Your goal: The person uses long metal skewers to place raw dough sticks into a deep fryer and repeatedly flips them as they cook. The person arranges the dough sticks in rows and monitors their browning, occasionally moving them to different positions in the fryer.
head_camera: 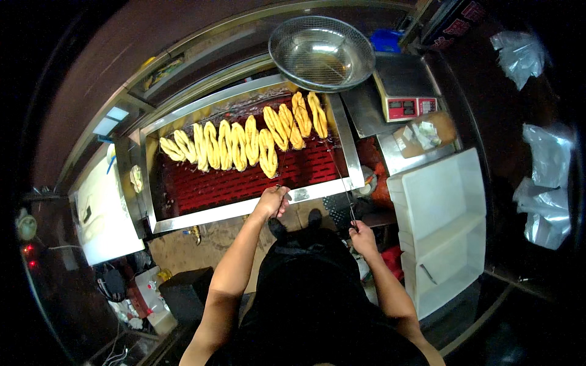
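Note:
Several looped, twisted strips of fried dough lie in an uneven row in a rectangular metal fryer of dark reddish oil. My left hand is closed at the fryer's near rim around the end of a thin dark metal rod, which reaches toward the dough on the right. Beyond the near right corner, my right hand grips another thin metal rod that runs up over the rim toward the rightmost piece. Whether either tip touches dough is too fine to tell.
A large wire-mesh basket rests at the fryer's far right corner. To the right are a digital scale, a cardboard box with paper notes, and a white plastic bin. A white board stands left; brass valves protrude below the near rim.

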The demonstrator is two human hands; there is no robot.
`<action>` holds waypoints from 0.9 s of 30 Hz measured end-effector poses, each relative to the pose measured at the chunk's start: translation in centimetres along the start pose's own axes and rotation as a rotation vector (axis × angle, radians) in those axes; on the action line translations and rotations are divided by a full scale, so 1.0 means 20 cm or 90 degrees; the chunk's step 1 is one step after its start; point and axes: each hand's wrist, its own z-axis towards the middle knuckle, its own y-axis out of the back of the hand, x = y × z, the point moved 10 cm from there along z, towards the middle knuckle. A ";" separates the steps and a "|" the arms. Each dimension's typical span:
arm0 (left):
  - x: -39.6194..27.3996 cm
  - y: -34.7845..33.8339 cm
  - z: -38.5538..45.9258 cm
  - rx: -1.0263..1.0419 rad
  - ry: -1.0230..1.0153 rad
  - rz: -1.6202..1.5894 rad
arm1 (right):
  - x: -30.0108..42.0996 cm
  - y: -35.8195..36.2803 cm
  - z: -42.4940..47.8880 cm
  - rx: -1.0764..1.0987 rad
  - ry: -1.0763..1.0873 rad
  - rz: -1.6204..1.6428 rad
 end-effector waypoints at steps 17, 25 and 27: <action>-0.08 0.06 0.05 0.063 -0.032 -0.191 | 0.01 -0.11 0.13 0.044 -0.020 -0.069; -0.19 0.20 0.02 -0.237 -0.145 0.453 | 0.04 -0.14 0.12 0.053 -0.037 -0.064; -0.21 0.20 0.00 -0.256 -0.105 0.542 | 0.06 -0.13 0.12 0.048 -0.044 -0.093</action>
